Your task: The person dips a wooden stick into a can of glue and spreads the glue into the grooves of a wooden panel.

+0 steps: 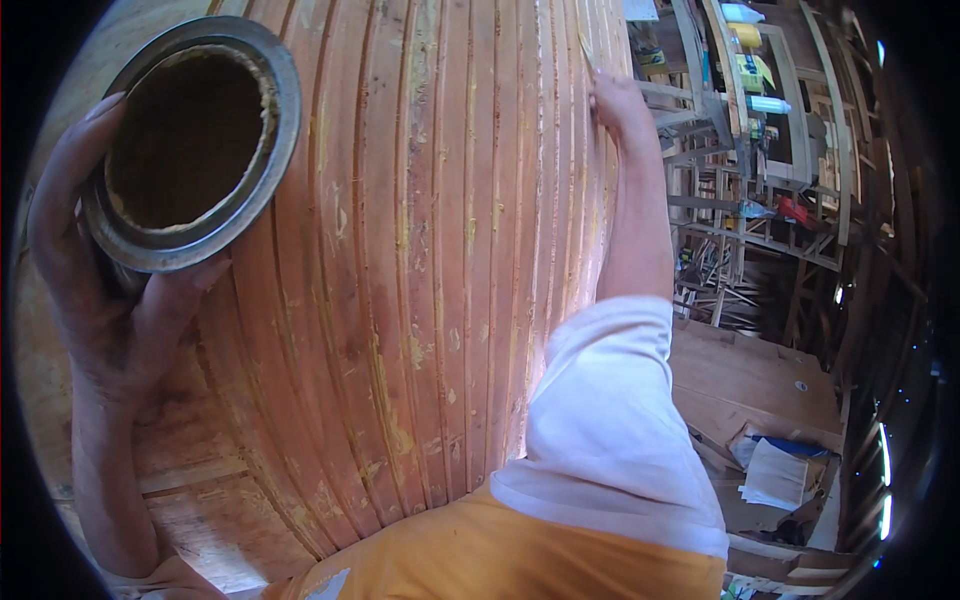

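Grooved wooden planks (455, 300), yellow smears (402, 438) on them

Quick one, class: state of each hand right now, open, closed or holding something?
Left hand: closed around a round metal can.
Right hand: by the grooved wood; whether it holds anything cannot be told.

Bottles (768, 104) line a wooden rack (734, 88), with a red object (795, 211) nearby; white paper (774, 476) lies beside something blue (797, 447).
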`<control>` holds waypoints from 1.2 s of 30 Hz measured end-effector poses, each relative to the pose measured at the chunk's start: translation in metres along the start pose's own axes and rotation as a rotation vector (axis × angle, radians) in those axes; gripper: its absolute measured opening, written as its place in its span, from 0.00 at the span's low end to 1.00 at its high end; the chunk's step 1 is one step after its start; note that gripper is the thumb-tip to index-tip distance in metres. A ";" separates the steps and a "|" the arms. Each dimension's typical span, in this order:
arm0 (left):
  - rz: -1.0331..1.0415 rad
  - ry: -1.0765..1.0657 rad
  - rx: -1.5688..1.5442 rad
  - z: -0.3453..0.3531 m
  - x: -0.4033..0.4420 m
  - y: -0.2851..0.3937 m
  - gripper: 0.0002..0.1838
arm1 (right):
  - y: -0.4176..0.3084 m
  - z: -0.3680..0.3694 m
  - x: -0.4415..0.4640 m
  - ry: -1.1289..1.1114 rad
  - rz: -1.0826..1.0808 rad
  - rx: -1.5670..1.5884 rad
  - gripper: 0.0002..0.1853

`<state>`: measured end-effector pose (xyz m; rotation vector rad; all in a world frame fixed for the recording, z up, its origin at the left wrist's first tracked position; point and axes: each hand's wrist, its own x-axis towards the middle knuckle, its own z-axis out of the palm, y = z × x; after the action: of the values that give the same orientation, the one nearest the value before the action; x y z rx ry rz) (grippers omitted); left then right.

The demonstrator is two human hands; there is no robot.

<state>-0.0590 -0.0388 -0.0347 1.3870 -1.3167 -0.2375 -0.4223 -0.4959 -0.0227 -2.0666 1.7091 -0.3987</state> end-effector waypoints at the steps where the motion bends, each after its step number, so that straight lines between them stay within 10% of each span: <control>1: 0.004 0.010 -0.008 0.002 0.000 0.000 0.46 | 0.000 0.001 -0.007 0.025 -0.008 -0.019 0.18; 22: -0.062 -0.022 0.101 -0.003 -0.003 0.002 0.46 | -0.024 -0.022 -0.019 -0.143 0.032 0.216 0.20; 31: -0.095 -0.021 0.153 -0.008 -0.006 0.002 0.46 | -0.003 -0.045 -0.016 0.312 -0.240 -0.651 0.27; 36: -0.065 -0.034 0.144 -0.004 -0.001 0.005 0.46 | -0.004 -0.026 -0.019 0.267 -0.260 -0.419 0.26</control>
<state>-0.0589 -0.0342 -0.0298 1.5547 -1.3391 -0.2145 -0.4351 -0.4805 0.0028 -2.6581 1.7966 -0.4410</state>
